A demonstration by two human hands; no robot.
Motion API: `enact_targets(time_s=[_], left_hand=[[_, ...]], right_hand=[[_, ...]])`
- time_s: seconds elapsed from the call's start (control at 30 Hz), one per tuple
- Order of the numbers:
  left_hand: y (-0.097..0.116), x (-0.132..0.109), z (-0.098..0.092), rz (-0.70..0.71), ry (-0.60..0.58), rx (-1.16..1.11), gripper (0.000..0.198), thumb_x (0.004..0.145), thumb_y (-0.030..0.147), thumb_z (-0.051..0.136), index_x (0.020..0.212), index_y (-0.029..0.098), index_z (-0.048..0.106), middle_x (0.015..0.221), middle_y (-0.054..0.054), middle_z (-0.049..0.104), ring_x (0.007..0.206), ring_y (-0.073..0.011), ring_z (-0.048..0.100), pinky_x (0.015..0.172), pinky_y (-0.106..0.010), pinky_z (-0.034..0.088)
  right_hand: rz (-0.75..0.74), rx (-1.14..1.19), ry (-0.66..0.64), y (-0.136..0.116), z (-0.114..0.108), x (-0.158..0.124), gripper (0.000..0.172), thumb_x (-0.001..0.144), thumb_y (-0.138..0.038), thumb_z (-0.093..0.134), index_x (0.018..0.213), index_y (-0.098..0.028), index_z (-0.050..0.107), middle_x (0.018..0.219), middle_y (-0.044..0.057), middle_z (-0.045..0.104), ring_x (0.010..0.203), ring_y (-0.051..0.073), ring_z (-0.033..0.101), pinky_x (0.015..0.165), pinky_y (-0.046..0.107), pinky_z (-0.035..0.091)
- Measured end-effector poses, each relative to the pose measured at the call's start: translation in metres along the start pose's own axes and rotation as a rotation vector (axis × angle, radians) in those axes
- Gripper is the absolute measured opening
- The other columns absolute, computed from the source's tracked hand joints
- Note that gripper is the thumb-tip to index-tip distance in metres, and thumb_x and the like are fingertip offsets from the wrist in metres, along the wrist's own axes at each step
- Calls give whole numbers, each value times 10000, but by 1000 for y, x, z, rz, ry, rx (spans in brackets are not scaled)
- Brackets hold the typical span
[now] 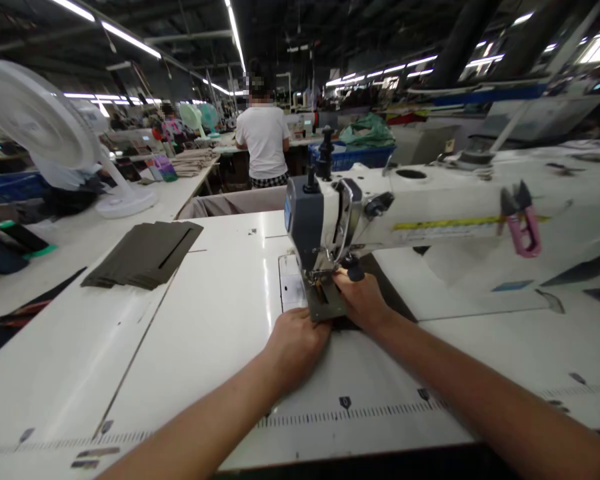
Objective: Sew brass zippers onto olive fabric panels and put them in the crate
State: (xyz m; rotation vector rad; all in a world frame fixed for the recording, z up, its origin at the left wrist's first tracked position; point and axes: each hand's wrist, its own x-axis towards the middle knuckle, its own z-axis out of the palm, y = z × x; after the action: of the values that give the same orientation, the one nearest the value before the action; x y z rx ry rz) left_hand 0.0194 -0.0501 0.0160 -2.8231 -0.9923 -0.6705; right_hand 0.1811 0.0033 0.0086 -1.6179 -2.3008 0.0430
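- Fingers of our left hand meet the near edge of the dark cloth piece; their tips are hidden, so we cannot tell whether they pinch it.
- Our right hand rests on the cloth beside the needle; whether its fingers grip, we cannot tell.
- We have the cloth on our bench, under the head of the sewing machine.
- Well apart, to our left, lies a stack of dark pieces.
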Motion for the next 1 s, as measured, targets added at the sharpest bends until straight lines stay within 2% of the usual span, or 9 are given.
enact_targets(time_s=[0.23,0.37,0.47,0.53,0.63,0.73,0.83,0.9,1.0], left_hand=[[0,-3,1,6,-49,53,179,807,102,416,735,128,578,679,-52,612,629,-192,583,563,-301,496],[-1,-2,2,-19,-70,41,143,810,107,457,757,131,588,698,-44,623,645,-196,592,570,-302,496],[0,-7,0,-49,-50,-12,119,839,167,491,799,144,600,757,-45,638,709,-200,606,618,-310,505],[4,-15,-4,-40,4,-63,125,859,213,496,820,157,600,794,-42,642,744,-191,610,662,-315,506],[7,-30,-10,-94,103,-66,138,872,257,489,824,162,577,823,-51,630,746,-184,604,680,-340,509],[4,-34,-13,-184,159,-30,213,828,280,545,966,117,539,1000,-135,603,897,-239,590,754,-410,520],[-4,-28,-11,-60,89,-34,296,839,190,491,1121,99,493,1167,-165,558,1086,-243,533,942,-451,444],[-8,-22,-8,36,21,-30,287,856,138,433,1132,102,504,1168,-150,575,1102,-218,534,993,-437,406],[-11,-17,-8,100,-17,6,263,873,117,402,1095,76,537,1134,-159,599,1076,-210,556,988,-421,417]], right_hand=[[75,-60,-12,-1,4,6,184,802,-220,453,781,-147,621,854,100,658,801,225,597,638,273,355],[134,-82,14,-2,7,14,229,813,-209,434,735,-132,635,792,121,661,750,250,607,601,293,359],[175,-67,48,-3,5,17,307,843,-183,379,700,-119,643,741,137,657,709,247,614,574,294,375],[166,-39,75,-4,-1,11,298,843,-173,387,710,-115,647,709,127,653,678,229,614,568,288,398],[65,23,107,-5,-7,-13,167,793,-155,491,796,-141,657,799,83,664,768,196,614,663,273,455],[-196,156,196,-6,-6,-45,184,778,-137,530,912,-160,654,1009,76,644,970,188,573,849,311,458],[-416,240,277,-8,-2,-67,279,828,-127,472,1073,-138,604,1115,107,615,1082,208,534,937,402,433],[-443,236,280,-8,-1,-71,303,848,-108,432,1102,-133,594,1110,112,622,1085,208,542,938,407,444],[-447,239,281,-7,-2,-68,314,850,-88,417,1093,-138,609,1091,111,634,1059,202,565,931,380,461]])
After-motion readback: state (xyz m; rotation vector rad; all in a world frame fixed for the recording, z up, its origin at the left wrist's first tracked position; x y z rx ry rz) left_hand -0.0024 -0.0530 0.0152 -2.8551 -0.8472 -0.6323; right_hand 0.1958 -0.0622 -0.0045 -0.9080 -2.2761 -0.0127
